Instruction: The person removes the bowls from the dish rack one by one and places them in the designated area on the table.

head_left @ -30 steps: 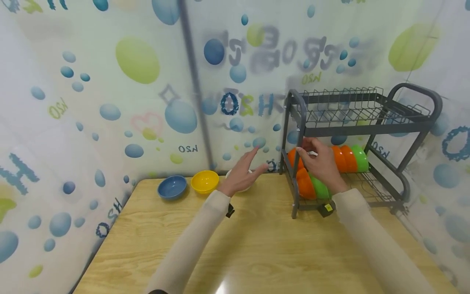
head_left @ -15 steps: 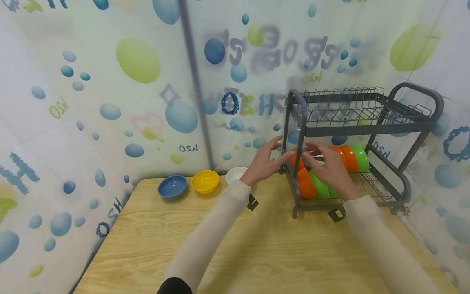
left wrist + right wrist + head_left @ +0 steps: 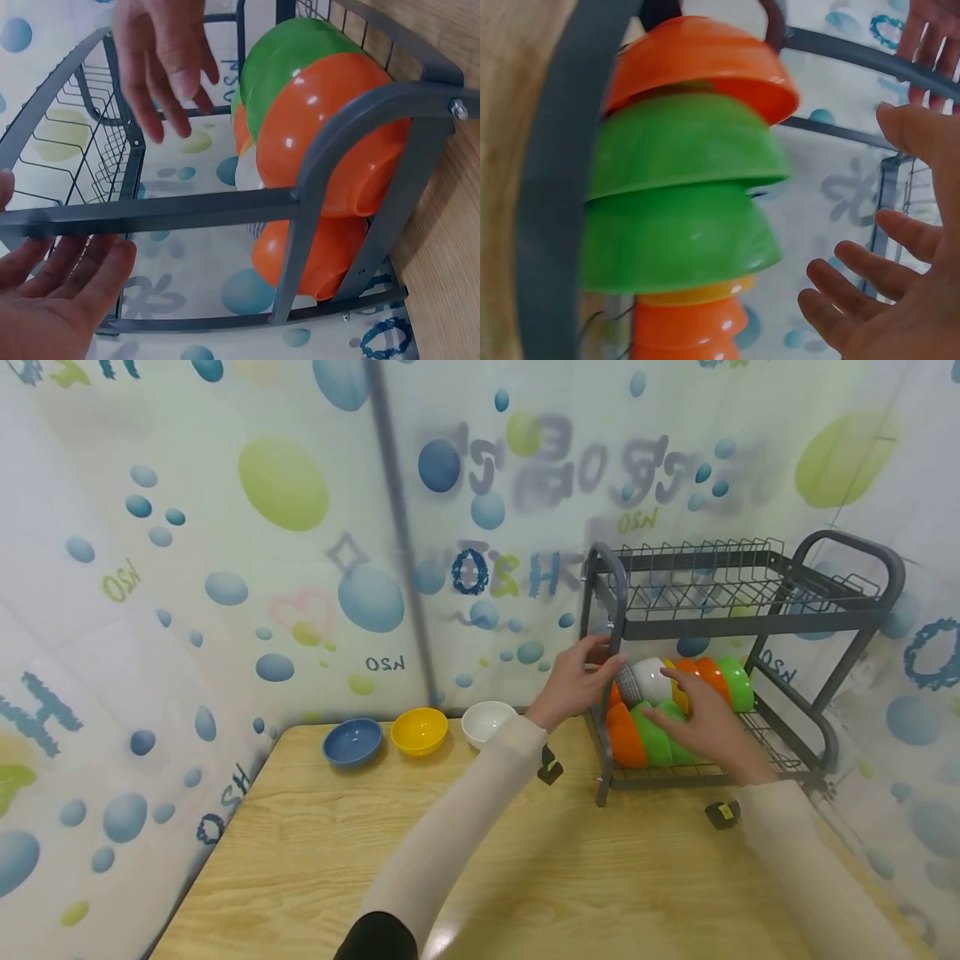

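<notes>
My left hand (image 3: 573, 685) is at the rack's left side post (image 3: 613, 664), fingers extended beside the bar; the left wrist view shows the fingers (image 3: 86, 274) against its lower edge, and contact is unclear. With fingers spread and nothing held, my right hand (image 3: 708, 722) hovers before the lower shelf's bowls. Tilted on edge in the front row are an orange bowl (image 3: 624, 737) and green bowls (image 3: 651, 743). Behind them stand a patterned dark-and-white bowl (image 3: 628, 683), a white bowl (image 3: 651, 680), orange bowls (image 3: 711, 675) and a green bowl (image 3: 738, 685).
Left of the rack, a blue bowl (image 3: 352, 742), a yellow bowl (image 3: 419, 732) and a white bowl (image 3: 486, 722) sit upright along the back of the wooden table (image 3: 300, 860). The rack's upper wire shelf (image 3: 712, 589) overhangs the lower bowls. A patterned curtain (image 3: 225, 527) hangs behind.
My left hand has moved right, from over the white table bowl to the rack post. My right hand has drawn back rightward and its fingers have spread, uncovering the patterned and white bowls.
</notes>
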`<state>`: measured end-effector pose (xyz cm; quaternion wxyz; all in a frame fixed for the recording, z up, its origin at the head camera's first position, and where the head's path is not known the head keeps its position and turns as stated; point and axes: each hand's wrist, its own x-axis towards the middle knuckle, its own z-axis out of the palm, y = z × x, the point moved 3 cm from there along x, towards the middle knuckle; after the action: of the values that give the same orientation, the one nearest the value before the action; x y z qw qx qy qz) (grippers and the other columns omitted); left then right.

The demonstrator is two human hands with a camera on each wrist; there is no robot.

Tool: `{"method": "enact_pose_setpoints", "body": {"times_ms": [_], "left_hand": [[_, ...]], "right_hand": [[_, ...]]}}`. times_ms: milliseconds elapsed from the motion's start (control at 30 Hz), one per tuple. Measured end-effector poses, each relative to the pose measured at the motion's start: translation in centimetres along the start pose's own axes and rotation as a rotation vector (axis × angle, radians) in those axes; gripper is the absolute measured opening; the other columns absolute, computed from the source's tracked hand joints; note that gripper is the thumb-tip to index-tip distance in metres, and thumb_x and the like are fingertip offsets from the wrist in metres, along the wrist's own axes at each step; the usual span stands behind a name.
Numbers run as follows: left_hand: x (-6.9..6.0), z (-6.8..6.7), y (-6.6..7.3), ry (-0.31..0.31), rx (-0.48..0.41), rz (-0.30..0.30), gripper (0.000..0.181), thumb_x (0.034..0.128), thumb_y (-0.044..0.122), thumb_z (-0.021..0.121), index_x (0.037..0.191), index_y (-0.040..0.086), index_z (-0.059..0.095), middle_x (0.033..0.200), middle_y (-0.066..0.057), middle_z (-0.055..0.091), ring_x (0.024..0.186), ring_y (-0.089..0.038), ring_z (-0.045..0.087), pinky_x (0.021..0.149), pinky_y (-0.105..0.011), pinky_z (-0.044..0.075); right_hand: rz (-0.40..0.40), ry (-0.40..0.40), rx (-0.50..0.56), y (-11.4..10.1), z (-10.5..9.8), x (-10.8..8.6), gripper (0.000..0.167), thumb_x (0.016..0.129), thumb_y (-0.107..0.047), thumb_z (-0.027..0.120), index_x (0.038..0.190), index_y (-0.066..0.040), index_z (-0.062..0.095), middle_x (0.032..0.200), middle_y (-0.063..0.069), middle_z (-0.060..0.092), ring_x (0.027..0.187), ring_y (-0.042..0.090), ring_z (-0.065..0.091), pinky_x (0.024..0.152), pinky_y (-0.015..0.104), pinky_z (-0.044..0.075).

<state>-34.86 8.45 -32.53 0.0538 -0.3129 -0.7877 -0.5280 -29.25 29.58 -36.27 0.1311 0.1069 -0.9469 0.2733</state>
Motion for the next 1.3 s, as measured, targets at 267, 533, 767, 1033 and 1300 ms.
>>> {"method": "enact_pose_setpoints", "body": {"times_ms": [267,533,767,1033,1300], "left_hand": [[0.1,0.3,0.5,0.089,0.014,0.034,0.030,0.1075,0.027,0.056,0.126,0.005,0.065,0.111,-0.010,0.071,0.098,-0.014,0.064,0.085,-0.014,0.053],[0.2,0.1,0.2,0.072,0.077,0.037,0.026,0.1083,0.027,0.054,0.122,0.007,0.065,0.108,-0.009,0.072,0.093,-0.014,0.065,0.072,-0.014,0.051],[0.2,0.2,0.0,0.063,0.081,0.037,0.023,0.1081,0.027,0.054,0.120,0.009,0.064,0.106,-0.007,0.073,0.091,-0.011,0.066,0.071,-0.013,0.053],[0.1,0.3,-0.1,0.075,0.084,0.042,0.024,0.1083,0.030,0.053,0.119,0.012,0.064,0.106,-0.006,0.074,0.090,-0.010,0.068,0.073,-0.012,0.053],[0.2,0.5,-0.4,0.076,0.064,0.055,0.023,0.1082,0.029,0.054,0.119,0.011,0.064,0.107,-0.007,0.074,0.088,-0.007,0.066,0.072,-0.012,0.054]], "right_hand": [[0.127,-0.031,0.098,3.6,0.6,-1.9,0.087,0.101,-0.051,0.061,0.158,0.004,0.026,0.155,0.036,0.037,0.138,0.058,0.039,0.108,0.074,0.035],[0.172,-0.054,0.162,5.8,1.5,-3.4,0.071,0.106,-0.048,0.052,0.150,0.006,0.041,0.145,0.034,0.052,0.128,0.053,0.053,0.100,0.065,0.048],[0.192,-0.067,0.095,6.3,2.2,-3.7,0.061,0.108,-0.046,0.047,0.137,0.007,0.056,0.131,0.034,0.062,0.114,0.048,0.060,0.087,0.058,0.053],[0.194,-0.043,0.082,6.1,2.7,-3.5,0.055,0.109,-0.041,0.046,0.131,0.007,0.061,0.121,0.030,0.067,0.104,0.040,0.064,0.081,0.046,0.053],[0.254,-0.042,0.129,6.5,2.7,-3.7,0.060,0.109,-0.045,0.044,0.135,0.008,0.057,0.130,0.034,0.061,0.112,0.046,0.060,0.085,0.053,0.052]]}}
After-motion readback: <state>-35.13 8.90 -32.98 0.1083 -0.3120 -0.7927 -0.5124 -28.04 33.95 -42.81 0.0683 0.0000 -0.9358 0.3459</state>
